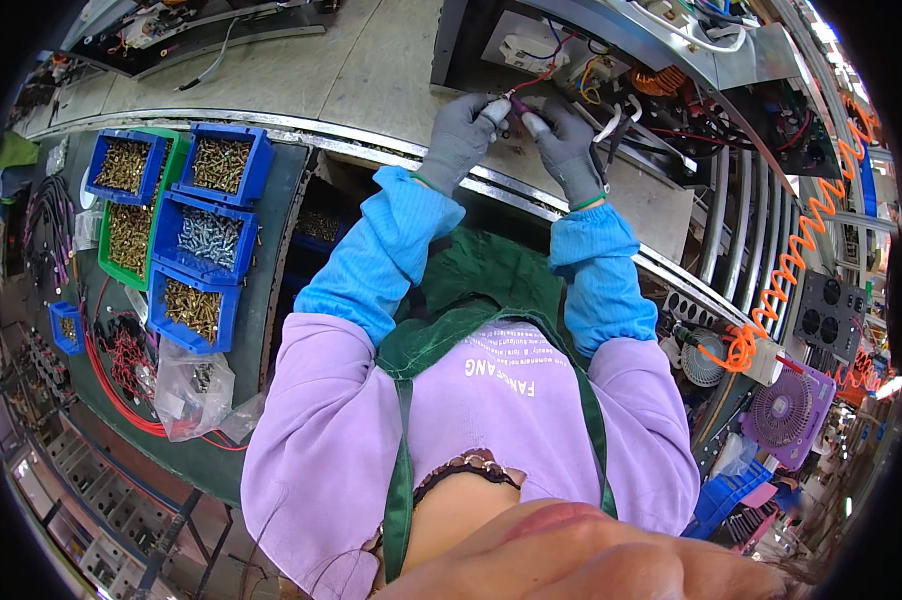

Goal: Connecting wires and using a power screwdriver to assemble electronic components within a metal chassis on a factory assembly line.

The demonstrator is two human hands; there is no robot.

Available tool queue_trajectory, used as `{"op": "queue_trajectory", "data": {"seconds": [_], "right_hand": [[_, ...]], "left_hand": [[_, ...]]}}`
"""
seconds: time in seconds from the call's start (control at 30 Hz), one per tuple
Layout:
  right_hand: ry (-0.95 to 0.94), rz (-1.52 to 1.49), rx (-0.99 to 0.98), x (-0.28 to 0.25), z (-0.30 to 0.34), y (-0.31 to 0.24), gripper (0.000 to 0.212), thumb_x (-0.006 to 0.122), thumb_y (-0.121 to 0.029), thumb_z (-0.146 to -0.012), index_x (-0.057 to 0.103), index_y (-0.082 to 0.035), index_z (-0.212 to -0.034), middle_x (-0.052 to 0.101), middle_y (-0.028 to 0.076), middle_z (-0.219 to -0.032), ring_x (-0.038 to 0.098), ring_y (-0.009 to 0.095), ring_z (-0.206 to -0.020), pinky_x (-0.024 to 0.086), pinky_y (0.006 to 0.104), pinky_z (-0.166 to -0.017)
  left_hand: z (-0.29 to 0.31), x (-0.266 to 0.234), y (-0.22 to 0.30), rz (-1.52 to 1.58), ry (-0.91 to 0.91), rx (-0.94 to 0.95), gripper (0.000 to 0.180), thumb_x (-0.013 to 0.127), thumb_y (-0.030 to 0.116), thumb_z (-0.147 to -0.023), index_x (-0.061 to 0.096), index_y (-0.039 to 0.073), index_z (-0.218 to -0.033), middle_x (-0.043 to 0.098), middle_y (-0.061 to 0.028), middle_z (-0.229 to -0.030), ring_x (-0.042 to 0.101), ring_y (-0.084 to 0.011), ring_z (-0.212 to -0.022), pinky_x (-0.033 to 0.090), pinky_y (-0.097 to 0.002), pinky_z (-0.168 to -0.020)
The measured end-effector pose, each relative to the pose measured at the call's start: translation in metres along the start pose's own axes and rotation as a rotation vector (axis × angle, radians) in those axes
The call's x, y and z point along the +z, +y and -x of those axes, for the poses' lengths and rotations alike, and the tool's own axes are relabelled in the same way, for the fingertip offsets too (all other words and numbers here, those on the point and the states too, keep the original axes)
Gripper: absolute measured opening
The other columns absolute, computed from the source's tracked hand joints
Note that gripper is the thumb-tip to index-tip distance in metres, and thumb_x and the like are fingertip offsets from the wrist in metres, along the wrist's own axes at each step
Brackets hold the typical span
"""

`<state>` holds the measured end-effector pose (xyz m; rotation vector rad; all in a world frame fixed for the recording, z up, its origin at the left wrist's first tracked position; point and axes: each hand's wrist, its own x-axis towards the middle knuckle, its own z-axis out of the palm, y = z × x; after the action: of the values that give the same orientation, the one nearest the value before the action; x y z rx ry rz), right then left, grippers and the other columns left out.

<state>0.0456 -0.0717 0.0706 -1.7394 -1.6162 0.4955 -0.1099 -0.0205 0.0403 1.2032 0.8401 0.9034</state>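
Observation:
Both my hands wear grey gloves and meet at the front edge of an open metal equipment housing (611,20). In my left hand (459,140), closed in a pinch, is the lower end of a thin red wire (553,70) that runs down from inside the housing. My right hand (566,150) is closed too, its thumb and fingers on a small purple piece (518,104) beside the left fingertips. What exactly joins between the fingertips is too small to tell. Black and white cable ends (621,122) hang right of my right hand.
Blue bins (208,235) and a green bin (121,262) of screws stand on the dark side table at left, near red wires (111,395) and a plastic bag (193,395). Metal rollers (741,210), a coiled orange hose (796,250) and a purple fan (786,408) are at right.

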Motion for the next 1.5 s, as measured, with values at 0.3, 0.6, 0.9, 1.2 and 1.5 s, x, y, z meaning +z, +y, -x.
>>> {"op": "queue_trajectory", "data": {"seconds": [0.3,0.6,0.9,1.2,1.5], "right_hand": [[0.209,0.238,-0.220,0.002,0.010,0.001,0.028,0.065,-0.014,-0.076,0.064,-0.009,-0.103,0.060,0.012,-0.107,0.054,0.028,-0.099,0.043,0.0368,-0.085],[0.283,0.696,-0.227,0.015,0.011,-0.005,0.024,0.071,-0.018,-0.068,0.069,-0.016,-0.092,0.056,0.011,-0.112,0.044,0.035,-0.107,0.038,0.0451,-0.088],[0.289,0.463,-0.352,-0.018,0.007,0.015,0.022,0.073,-0.022,-0.070,0.065,-0.010,-0.088,0.060,0.010,-0.091,0.055,0.030,-0.084,0.044,0.0401,-0.076],[0.298,0.428,-0.415,-0.002,0.004,0.016,0.024,0.071,-0.017,-0.071,0.065,-0.010,-0.093,0.059,0.011,-0.088,0.059,0.031,-0.084,0.047,0.0396,-0.071],[0.197,0.526,-0.328,0.016,-0.014,0.051,0.017,0.061,-0.017,-0.079,0.064,-0.008,-0.093,0.061,0.015,-0.093,0.061,0.033,-0.079,0.048,0.0399,-0.066]], "left_hand": [[-0.002,0.002,0.018,0.038,-0.016,-0.034,0.030,0.055,0.023,-0.093,0.060,-0.002,-0.109,0.064,-0.0065,-0.078,0.056,-0.0078,-0.063,0.045,-0.0206,-0.057],[0.004,0.008,0.026,0.086,-0.024,-0.086,0.034,0.056,0.028,-0.092,0.060,0.000,-0.111,0.065,-0.0051,-0.080,0.055,-0.0069,-0.065,0.044,-0.0193,-0.059],[-0.006,0.005,0.009,0.179,0.130,-0.142,0.033,0.058,0.028,-0.091,0.060,0.002,-0.112,0.064,-0.0032,-0.075,0.050,-0.0036,-0.058,0.040,-0.0153,-0.052],[-0.001,0.007,0.016,0.165,0.043,-0.118,0.033,0.056,0.029,-0.092,0.061,0.003,-0.111,0.063,-0.0028,-0.074,0.052,-0.0046,-0.061,0.042,-0.0183,-0.054],[-0.020,0.015,-0.005,-0.421,0.050,0.599,0.027,0.058,0.025,-0.089,0.060,0.004,-0.105,0.064,-0.0135,-0.075,0.064,-0.0237,-0.064,0.049,-0.0343,-0.057]]}}
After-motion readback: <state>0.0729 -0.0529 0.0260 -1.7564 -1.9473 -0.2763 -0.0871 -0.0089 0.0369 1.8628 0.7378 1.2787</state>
